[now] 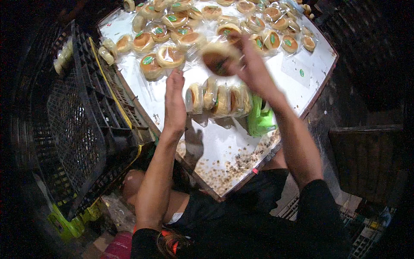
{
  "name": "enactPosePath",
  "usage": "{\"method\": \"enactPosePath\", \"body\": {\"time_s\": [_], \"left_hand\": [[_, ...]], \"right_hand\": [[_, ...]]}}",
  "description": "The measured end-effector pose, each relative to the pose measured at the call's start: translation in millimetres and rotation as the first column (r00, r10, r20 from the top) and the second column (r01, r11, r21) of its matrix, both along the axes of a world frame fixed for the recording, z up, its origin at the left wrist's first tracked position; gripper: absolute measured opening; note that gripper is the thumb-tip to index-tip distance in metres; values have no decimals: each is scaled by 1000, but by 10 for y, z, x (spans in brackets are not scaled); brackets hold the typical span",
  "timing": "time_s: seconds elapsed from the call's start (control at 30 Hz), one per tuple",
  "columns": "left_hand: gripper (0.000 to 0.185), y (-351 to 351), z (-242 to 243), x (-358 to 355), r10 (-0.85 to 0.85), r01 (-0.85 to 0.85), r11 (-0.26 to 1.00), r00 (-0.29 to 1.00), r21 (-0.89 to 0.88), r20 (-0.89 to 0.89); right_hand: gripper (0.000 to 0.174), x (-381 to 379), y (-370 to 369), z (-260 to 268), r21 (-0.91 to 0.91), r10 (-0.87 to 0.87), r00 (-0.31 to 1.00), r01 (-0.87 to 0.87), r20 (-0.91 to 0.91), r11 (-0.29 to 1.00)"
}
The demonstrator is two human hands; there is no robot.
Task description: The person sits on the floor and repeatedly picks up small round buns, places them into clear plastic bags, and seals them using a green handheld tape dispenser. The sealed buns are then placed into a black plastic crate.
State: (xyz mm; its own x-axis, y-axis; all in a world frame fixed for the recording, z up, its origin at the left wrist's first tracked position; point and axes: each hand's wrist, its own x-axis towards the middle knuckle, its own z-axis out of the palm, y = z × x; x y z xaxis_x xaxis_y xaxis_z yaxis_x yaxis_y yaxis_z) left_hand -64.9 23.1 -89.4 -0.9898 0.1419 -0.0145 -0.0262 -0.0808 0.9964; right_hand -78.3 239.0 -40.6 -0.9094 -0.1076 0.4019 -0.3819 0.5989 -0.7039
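Note:
My right hand [254, 71], blurred, holds a round, flat bread in a clear wrapper [220, 60] above the white tabletop [216, 136]. My left hand [175, 100] is seen edge-on. Its fingertips meet the lower edge of a wrapped round bread [170, 56]; whether they grip it I cannot tell. Between my forearms, several wrapped breads [221, 99] stand on edge in a row. At the row's right end is a bright green plastic object [260, 118], partly behind my right wrist; it looks like a tape dispenser.
Many more wrapped breads with green labels [174, 19] lie heaped over the table's far half. A loose green label [301, 73] lies at the right. Left of the table stands a black plastic crate [106, 123] with a yellow-edged rim. Brown spots mark the near corner.

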Motion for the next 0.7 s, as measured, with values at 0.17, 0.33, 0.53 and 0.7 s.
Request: {"method": "enactPosePath", "body": {"time_s": [0.17, 0.33, 0.53, 0.7], "left_hand": [[50, -62, 372, 260, 451, -440, 888, 890, 135, -64], [14, -87, 429, 916, 193, -181, 981, 935, 69, -299], [23, -300, 504, 1032, 88, -84, 996, 975, 25, -206], [16, -391, 583, 1009, 197, -197, 980, 910, 38, -366]], "right_hand": [[35, 853, -773, 122, -396, 95, 984, -28, 152, 918], [14, 1214, -747, 180, -447, -27, 998, 53, 63, 893], [8, 1429, -730, 261, -181, -163, 928, 107, -336, 978], [10, 1526, -690, 256, -269, -258, 948, 204, -186, 941]]}}
